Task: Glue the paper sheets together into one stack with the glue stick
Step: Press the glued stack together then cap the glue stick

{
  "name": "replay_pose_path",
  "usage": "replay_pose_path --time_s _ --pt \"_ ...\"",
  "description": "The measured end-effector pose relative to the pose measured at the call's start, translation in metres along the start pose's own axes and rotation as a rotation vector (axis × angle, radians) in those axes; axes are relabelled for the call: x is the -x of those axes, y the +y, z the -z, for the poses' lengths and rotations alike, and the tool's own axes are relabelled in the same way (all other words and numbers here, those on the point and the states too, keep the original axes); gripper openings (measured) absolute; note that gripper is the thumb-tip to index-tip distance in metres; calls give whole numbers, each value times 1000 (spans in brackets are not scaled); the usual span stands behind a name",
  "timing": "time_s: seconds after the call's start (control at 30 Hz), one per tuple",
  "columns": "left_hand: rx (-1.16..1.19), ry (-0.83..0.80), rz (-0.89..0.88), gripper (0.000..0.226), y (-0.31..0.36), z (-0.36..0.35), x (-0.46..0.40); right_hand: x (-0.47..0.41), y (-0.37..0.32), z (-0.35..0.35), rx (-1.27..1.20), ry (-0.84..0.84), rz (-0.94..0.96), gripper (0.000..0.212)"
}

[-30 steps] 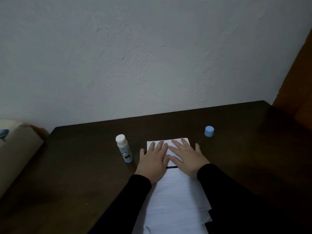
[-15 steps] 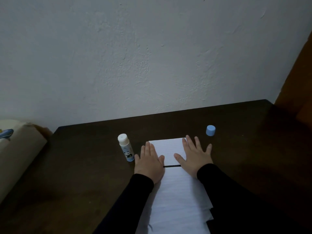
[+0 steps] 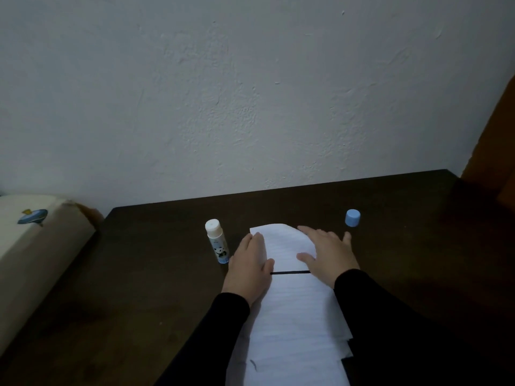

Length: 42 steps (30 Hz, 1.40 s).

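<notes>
A stack of white lined paper sheets [image 3: 295, 316] lies lengthwise on the dark table [image 3: 139, 288], with a short black line across it between my hands. My left hand [image 3: 249, 267] lies flat on the stack's left edge. My right hand [image 3: 326, 256] presses flat on the right edge near the far corner, fingers spread. The far end of the top sheet curves up slightly. A white glue stick [image 3: 217, 240] with a panda label stands upright just left of my left hand, uncapped. Its blue cap [image 3: 352, 217] sits beyond my right hand.
A pale wall [image 3: 250, 93] rises behind the table's far edge. A beige cushion-like object [image 3: 30, 252] with a blue print lies off the table's left side. An orange-brown surface [image 3: 496, 135] stands at the far right.
My hands slid apart from the middle of the top sheet out to its left and right edges, still pressing flat. The far end of the sheet now bows a little.
</notes>
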<state>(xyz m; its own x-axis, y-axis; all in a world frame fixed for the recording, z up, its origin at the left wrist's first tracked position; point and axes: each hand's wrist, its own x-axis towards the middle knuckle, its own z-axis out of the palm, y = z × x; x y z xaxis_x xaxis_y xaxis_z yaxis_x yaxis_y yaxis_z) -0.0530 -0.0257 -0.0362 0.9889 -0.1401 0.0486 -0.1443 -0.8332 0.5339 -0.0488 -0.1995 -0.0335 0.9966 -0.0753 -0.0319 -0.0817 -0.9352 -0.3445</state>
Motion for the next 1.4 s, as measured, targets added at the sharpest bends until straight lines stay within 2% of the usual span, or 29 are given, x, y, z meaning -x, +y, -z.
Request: replay_pose_path --time_s 0.1,0.17,0.3,0.4,0.5,0.63,0.73,0.83,0.93,1.0,1.1,1.3,1.4 --pt "157 82 -6 70 1 2 4 6 -1 6 -432 118 -10 45" --pt "266 151 -32 76 4 7 6 10 -1 14 -706 113 6 41" --pt "559 192 -50 79 12 24 17 24 2 32 -912 0 52 42" --pt "555 91 -21 67 12 37 28 32 6 39 -976 -187 -27 45" --pt "476 -62 65 57 4 41 37 42 7 35 -815 -273 -99 56" --pt "250 -178 189 55 -1 36 47 61 2 27 -377 -332 -151 78" --pt "-20 -201 200 53 1 35 55 76 -4 18 -121 -292 -152 74" --pt "-190 -167 71 67 1 32 59 88 -8 14 -69 -219 -106 66" --pt "-185 -338 -56 76 7 29 59 96 -9 18 -34 -297 -55 71" --pt "-169 -438 -40 73 7 24 60 103 -8 19 35 -419 -24 91" --pt "-239 -388 -55 54 4 19 62 113 -1 18 110 -523 29 109" --pt "-377 -341 -44 65 16 30 68 116 10 13 107 -504 87 108" --pt "-367 -389 32 82 13 31 73 116 12 12 105 -518 101 111"
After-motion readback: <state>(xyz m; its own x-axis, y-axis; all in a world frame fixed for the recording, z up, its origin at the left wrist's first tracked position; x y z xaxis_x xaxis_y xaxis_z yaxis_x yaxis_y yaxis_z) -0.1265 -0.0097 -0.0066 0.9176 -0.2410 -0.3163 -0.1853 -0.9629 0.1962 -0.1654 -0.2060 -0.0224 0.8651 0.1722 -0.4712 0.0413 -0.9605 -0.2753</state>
